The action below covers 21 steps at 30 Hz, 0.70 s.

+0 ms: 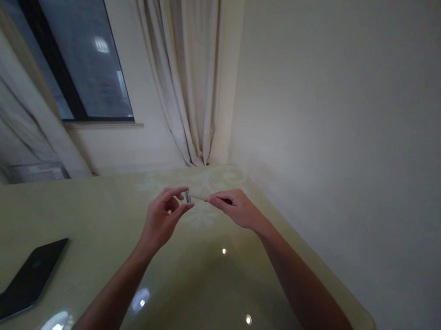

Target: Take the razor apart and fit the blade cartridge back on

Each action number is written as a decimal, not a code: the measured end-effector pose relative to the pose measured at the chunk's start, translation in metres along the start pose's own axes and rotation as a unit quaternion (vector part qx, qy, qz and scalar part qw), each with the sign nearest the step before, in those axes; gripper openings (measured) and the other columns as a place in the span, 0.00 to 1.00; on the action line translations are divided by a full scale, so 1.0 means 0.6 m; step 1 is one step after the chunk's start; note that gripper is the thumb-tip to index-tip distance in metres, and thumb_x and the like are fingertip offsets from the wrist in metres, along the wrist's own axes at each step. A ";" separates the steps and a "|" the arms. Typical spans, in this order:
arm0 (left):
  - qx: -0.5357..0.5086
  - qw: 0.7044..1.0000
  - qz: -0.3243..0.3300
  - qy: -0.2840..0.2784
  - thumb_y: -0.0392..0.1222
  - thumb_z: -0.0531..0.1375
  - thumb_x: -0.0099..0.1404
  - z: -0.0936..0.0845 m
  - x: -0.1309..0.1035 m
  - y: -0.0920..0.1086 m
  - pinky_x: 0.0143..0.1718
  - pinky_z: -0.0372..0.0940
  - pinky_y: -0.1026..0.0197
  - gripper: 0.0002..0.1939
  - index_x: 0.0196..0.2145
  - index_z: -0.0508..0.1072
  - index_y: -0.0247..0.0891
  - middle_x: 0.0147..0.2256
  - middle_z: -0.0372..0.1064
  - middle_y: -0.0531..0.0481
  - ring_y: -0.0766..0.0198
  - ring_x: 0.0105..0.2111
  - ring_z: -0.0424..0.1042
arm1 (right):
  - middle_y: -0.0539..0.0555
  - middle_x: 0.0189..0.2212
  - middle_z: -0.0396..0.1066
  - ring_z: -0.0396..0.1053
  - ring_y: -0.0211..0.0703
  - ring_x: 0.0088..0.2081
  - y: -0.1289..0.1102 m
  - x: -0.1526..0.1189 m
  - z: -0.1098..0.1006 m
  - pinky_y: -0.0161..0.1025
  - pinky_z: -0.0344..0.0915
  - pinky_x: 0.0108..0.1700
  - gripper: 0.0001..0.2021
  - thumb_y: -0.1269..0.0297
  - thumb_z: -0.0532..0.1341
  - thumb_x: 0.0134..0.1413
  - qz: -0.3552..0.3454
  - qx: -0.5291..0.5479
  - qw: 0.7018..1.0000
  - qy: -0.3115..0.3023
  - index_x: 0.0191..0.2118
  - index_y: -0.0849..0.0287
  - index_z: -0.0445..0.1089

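Over the far part of the table, my left hand [163,211] pinches a small, flat, teal-and-white piece [187,196] upright between thumb and fingertips. It is too small to tell its exact kind. My right hand [235,205] has its fingers closed on a thin, pale stick [200,198] that points left. The stick's tip is at or very near the right side of the small piece; whether they touch I cannot tell. The stick's other end is hidden inside my right hand.
A dark tablet-like device [29,279] lies on the glossy pale table [96,217] at the left. The wall [334,128] runs along the table's right edge. Curtains [188,77] and a window [86,53] stand beyond the far edge. Lamp reflections show on the tabletop.
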<state>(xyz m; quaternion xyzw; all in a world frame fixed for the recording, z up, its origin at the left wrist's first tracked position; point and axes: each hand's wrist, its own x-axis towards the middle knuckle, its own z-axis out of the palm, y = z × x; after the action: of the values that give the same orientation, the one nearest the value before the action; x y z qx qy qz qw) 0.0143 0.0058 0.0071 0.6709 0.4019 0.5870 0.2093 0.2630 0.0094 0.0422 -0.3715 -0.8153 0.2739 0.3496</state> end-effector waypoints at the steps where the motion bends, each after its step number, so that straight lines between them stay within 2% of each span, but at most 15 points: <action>1: -0.001 1.000 0.001 0.000 0.44 0.72 0.63 0.000 0.000 0.001 0.27 0.63 0.66 0.17 0.50 0.83 0.44 0.35 0.71 0.55 0.71 0.25 0.64 | 0.47 0.24 0.59 0.57 0.37 0.28 -0.001 0.000 0.000 0.38 0.50 0.33 0.24 0.48 0.59 0.74 0.003 0.008 1.000 -0.011 0.30 0.60 0.74; 3: 0.000 1.000 0.004 0.000 0.44 0.72 0.63 0.000 0.000 0.002 0.27 0.63 0.66 0.18 0.50 0.83 0.44 0.36 0.71 0.55 0.71 0.25 0.64 | 0.46 0.24 0.59 0.57 0.37 0.28 -0.002 -0.001 -0.001 0.37 0.50 0.33 0.24 0.48 0.59 0.74 0.004 0.012 1.000 -0.017 0.30 0.60 0.73; 6: 0.001 1.000 0.007 -0.001 0.44 0.73 0.62 0.000 0.000 0.003 0.28 0.63 0.66 0.18 0.50 0.83 0.44 0.35 0.71 0.55 0.71 0.25 0.64 | 0.47 0.24 0.60 0.58 0.37 0.28 -0.002 -0.001 -0.001 0.38 0.50 0.33 0.24 0.49 0.59 0.74 0.002 -0.005 1.000 0.013 0.28 0.60 0.72; 10: 0.003 1.000 0.006 -0.004 0.44 0.72 0.63 0.001 -0.002 0.002 0.28 0.63 0.66 0.17 0.50 0.83 0.44 0.35 0.71 0.55 0.71 0.25 0.64 | 0.47 0.24 0.61 0.58 0.37 0.28 -0.003 -0.001 -0.001 0.38 0.51 0.33 0.23 0.48 0.59 0.74 0.002 0.006 1.000 -0.015 0.32 0.60 0.75; 14: 0.004 1.000 0.006 -0.005 0.45 0.72 0.63 0.001 -0.003 0.000 0.28 0.63 0.66 0.17 0.50 0.83 0.43 0.35 0.71 0.55 0.71 0.24 0.64 | 0.47 0.24 0.61 0.59 0.38 0.29 -0.004 0.000 -0.002 0.38 0.51 0.33 0.24 0.50 0.58 0.75 -0.006 -0.026 1.000 0.015 0.28 0.60 0.71; 18: 0.005 1.000 0.011 -0.003 0.44 0.73 0.63 0.002 -0.003 0.001 0.28 0.63 0.66 0.18 0.51 0.83 0.44 0.35 0.71 0.55 0.71 0.24 0.63 | 0.47 0.24 0.60 0.59 0.37 0.28 -0.006 -0.001 -0.001 0.38 0.51 0.33 0.24 0.49 0.58 0.74 0.000 -0.004 1.000 -0.016 0.29 0.60 0.72; 21: 0.007 1.000 0.013 -0.003 0.43 0.73 0.62 0.003 -0.003 0.004 0.28 0.64 0.66 0.18 0.50 0.83 0.44 0.35 0.71 0.55 0.72 0.24 0.63 | 0.47 0.24 0.60 0.59 0.38 0.28 -0.006 -0.001 0.000 0.38 0.51 0.33 0.24 0.50 0.58 0.75 0.000 -0.024 1.000 0.012 0.28 0.60 0.71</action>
<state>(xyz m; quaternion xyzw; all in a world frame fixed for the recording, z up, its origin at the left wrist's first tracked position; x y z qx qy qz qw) 0.0166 0.0036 0.0074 0.6793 0.3970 0.5846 0.1982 0.2616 0.0068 0.0448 -0.3828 -0.8174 0.2498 0.3505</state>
